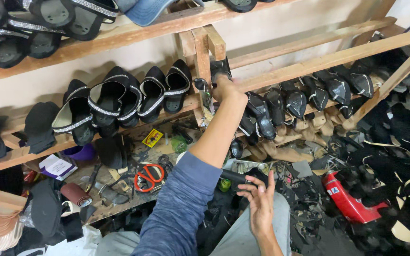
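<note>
— Shoes everywhere! Which one do you have?

— My left hand point(225, 87) is stretched up to the wooden rack point(309, 61). Its fingers are curled tight around a black shoe point(220, 68), which sits up against the wooden post point(201, 52), just above the rail.

— And your other hand?

— My right hand point(260, 204) is low, over my lap. Its fingers are spread wide and hold nothing.

— What else is close?

— More black shoes point(300, 99) lean on the rail to the right. Strappy black sandals point(119, 102) hang to the left. Red scissors point(149, 176) lie on the messy worktop point(119, 199) below.
</note>
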A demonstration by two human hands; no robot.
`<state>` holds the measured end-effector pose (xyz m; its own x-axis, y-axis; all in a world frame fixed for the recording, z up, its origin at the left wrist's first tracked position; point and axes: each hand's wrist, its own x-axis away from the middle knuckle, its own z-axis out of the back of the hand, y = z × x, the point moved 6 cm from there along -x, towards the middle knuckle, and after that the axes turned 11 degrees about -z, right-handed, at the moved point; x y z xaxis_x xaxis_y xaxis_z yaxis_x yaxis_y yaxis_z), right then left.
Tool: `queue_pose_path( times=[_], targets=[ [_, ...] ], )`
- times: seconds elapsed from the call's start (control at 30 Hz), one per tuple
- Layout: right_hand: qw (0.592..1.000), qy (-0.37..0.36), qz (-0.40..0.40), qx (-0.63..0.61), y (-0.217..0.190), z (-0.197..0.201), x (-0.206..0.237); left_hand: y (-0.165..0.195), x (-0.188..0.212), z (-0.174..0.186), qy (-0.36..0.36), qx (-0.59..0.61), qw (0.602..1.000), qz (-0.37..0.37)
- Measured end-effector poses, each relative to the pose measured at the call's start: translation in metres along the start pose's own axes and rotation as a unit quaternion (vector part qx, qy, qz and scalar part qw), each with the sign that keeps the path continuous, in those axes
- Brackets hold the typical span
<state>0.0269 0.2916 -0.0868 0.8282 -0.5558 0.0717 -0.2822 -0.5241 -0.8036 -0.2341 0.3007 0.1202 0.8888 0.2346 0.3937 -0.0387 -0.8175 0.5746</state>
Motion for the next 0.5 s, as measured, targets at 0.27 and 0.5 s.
queue_pose_path(
  times=[0.27,0.5],
  targets=[
    [1.000,0.008,-0.014,0.008,0.003,-0.002,0.000,0.009,0.059,0.042,-0.278,0.073,0.956,0.057],
    [1.000,-0.022,0.012,0.017,0.006,-0.002,0.002,0.183,0.282,0.115,-0.741,-0.144,0.654,0.052]
  ],
)
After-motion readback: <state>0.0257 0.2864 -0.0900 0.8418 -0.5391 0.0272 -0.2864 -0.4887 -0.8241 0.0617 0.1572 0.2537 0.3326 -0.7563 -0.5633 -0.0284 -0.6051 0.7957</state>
